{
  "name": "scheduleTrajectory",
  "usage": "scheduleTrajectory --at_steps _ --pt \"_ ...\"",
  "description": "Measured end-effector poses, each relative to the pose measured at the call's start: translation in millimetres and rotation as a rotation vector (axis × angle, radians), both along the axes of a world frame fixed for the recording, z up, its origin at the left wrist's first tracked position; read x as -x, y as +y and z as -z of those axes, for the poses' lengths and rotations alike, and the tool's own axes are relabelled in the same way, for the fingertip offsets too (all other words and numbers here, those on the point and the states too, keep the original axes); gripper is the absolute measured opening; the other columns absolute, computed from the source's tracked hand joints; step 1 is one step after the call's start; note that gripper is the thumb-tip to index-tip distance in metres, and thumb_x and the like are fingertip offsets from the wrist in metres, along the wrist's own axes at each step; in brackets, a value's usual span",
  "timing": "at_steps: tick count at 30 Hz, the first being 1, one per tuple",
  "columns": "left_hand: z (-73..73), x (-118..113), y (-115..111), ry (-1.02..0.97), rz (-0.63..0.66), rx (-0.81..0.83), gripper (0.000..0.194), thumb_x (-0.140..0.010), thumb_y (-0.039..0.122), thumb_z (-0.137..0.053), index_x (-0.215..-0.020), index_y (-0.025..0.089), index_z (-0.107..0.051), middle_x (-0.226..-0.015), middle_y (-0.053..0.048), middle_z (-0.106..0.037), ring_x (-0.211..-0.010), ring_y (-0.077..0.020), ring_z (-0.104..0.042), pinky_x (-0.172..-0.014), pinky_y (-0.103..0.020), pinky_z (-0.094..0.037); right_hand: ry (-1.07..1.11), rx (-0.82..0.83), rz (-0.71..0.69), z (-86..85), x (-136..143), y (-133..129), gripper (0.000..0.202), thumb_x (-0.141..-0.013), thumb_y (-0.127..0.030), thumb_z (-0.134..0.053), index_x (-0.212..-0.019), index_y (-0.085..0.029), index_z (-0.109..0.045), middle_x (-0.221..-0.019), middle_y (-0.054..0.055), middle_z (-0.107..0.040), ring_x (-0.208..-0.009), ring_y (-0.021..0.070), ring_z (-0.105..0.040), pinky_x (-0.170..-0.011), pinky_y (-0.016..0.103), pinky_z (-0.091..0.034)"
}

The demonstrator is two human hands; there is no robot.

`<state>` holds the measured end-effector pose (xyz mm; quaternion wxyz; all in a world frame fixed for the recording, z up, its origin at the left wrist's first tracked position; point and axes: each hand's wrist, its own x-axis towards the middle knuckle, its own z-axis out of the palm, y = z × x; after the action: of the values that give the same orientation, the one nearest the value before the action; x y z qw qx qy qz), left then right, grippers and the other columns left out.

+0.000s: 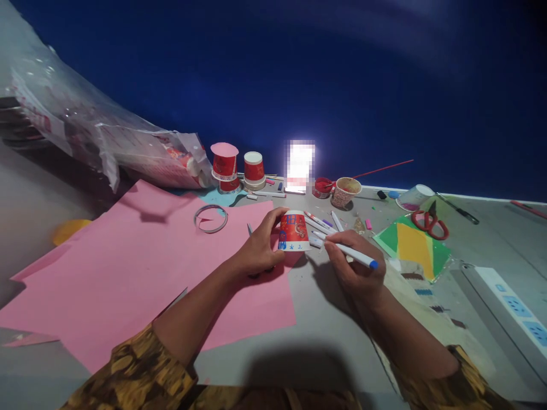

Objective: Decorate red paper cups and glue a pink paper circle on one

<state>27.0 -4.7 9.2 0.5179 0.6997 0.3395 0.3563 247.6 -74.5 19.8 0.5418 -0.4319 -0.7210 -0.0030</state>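
Note:
A red paper cup (296, 229) with white bands stands upside down in the grip of my left hand (262, 245), thumb and fingers around its left side. Blue pen marks show on the cup's red wall and on its lower white band. My right hand (361, 267) is closed on a white marker (352, 254) with a blue end, held like a pen. The marker's tip points at the cup, a little apart from its right side. Several loose markers (318, 222) lie just behind, between the cup and my right hand.
Pink paper sheets (128, 273) cover the left, with a tape ring (211, 219) on them. Stacked cups (224, 162), a bright light (300, 165) and a paint-stained cup (346, 192) stand at the back. Red-handled scissors (429, 223) and a power strip (508, 302) lie on the right.

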Motion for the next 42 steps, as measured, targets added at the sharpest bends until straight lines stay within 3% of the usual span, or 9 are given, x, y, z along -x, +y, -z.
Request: scheduleTrajectory --at_steps 8,14,22,30,32,34,37,38,42 --pt "1.2 6.9 -0.8 0.008 -0.09 0.086 0.094 -0.071 0.013 -0.073 -0.155 0.037 -0.04 -0.148 -0.009 -0.059 -0.135 -0.0356 -0.061 -0.104 -0.051 -0.06 -0.008 0.089 0.006 8.2 -8.0 11.6 0.009 -0.097 -0.017 -0.066 -0.103 -0.022 -0.072 -0.089 0.005 -0.079 -0.078 0.0203 -0.074 -0.071 0.034 -0.059" --pt "3.4 9.2 2.7 -0.007 -0.151 0.092 0.088 -0.073 0.023 -0.079 -0.153 0.039 -0.047 -0.155 -0.009 -0.047 -0.121 -0.0342 -0.069 -0.094 -0.051 -0.066 -0.163 0.162 0.024 20.4 -4.6 16.2 0.017 -0.099 -0.018 -0.062 -0.114 -0.021 -0.069 -0.1 0.008 -0.079 -0.092 0.0215 -0.075 -0.081 0.035 -0.06" --pt "7.5 14.2 21.8 -0.115 -0.369 0.066 0.087 -0.075 0.018 -0.076 -0.153 0.031 -0.04 -0.157 -0.012 -0.048 -0.141 -0.031 -0.056 -0.117 -0.052 -0.048 -0.572 0.389 -0.036 40.7 9.2 13.5 0.047 -0.086 -0.01 -0.065 -0.131 -0.024 -0.065 -0.117 0.009 -0.076 -0.099 0.023 -0.072 -0.071 0.028 -0.056" --pt "4.1 12.2 21.2 -0.094 -0.388 0.063 0.086 -0.073 0.028 -0.086 -0.149 0.032 -0.045 -0.154 -0.011 -0.051 -0.137 -0.0324 -0.058 -0.119 -0.055 -0.046 -0.686 0.408 -0.057 30.3 13.3 10.4 0.043 -0.085 -0.007 -0.063 -0.119 -0.033 -0.07 -0.097 0.001 -0.075 -0.083 0.0217 -0.065 -0.062 0.031 -0.046" --pt "2.7 11.6 20.5 -0.074 -0.396 0.068 0.087 -0.073 0.03 -0.087 -0.149 0.033 -0.046 -0.155 -0.011 -0.049 -0.137 -0.0328 -0.058 -0.118 -0.055 -0.047 -0.638 0.449 0.029 23.7 -0.3 16.2 0.036 -0.089 -0.011 -0.06 -0.119 -0.029 -0.07 -0.098 0.002 -0.076 -0.085 0.0216 -0.067 -0.065 0.031 -0.045" --pt "3.7 12.5 21.2 -0.06 -0.397 0.058 0.086 -0.074 0.03 -0.086 -0.15 0.033 -0.045 -0.155 -0.011 -0.049 -0.138 -0.0333 -0.057 -0.118 -0.056 -0.047 -0.531 0.522 0.27 14.7 -19.0 27.9 0.021 -0.098 -0.021 -0.056 -0.111 -0.022 -0.072 -0.099 0.007 -0.078 -0.09 0.0229 -0.069 -0.07 0.031 -0.045" --pt "8.2 14.7 23.1 -0.052 -0.387 0.03 0.086 -0.074 0.027 -0.084 -0.151 0.034 -0.044 -0.156 -0.011 -0.048 -0.139 -0.0335 -0.057 -0.119 -0.056 -0.046 -0.495 0.828 0.589 3.2 -45.1 51.8 0.021 -0.101 -0.036 -0.057 -0.101 -0.022 -0.072 -0.096 0.008 -0.079 -0.09 0.0232 -0.07 -0.066 0.03 -0.038" --pt "9.5 15.3 23.4 -0.051 -0.384 0.02 0.086 -0.074 0.027 -0.084 -0.15 0.034 -0.044 -0.157 -0.011 -0.046 -0.14 -0.0335 -0.056 -0.119 -0.056 -0.046 -0.513 0.922 0.639 1.7 -51.3 59.5 0.02 -0.1 -0.038 -0.058 -0.103 -0.022 -0.071 -0.099 0.009 -0.079 -0.091 0.0238 -0.071 -0.064 0.03 -0.036" --pt "9.5 15.1 22.2 -0.043 -0.381 0.005 0.083 -0.076 0.025 -0.082 -0.15 0.034 -0.044 -0.16 -0.01 -0.043 -0.14 -0.0327 -0.055 -0.119 -0.054 -0.046 -0.532 0.993 0.625 8.1 -62.3 78.8 0.02 -0.093 -0.039 -0.068 -0.102 -0.021 -0.07 -0.099 0.011 -0.08 -0.089 0.0257 -0.072 -0.064 0.03 -0.034"
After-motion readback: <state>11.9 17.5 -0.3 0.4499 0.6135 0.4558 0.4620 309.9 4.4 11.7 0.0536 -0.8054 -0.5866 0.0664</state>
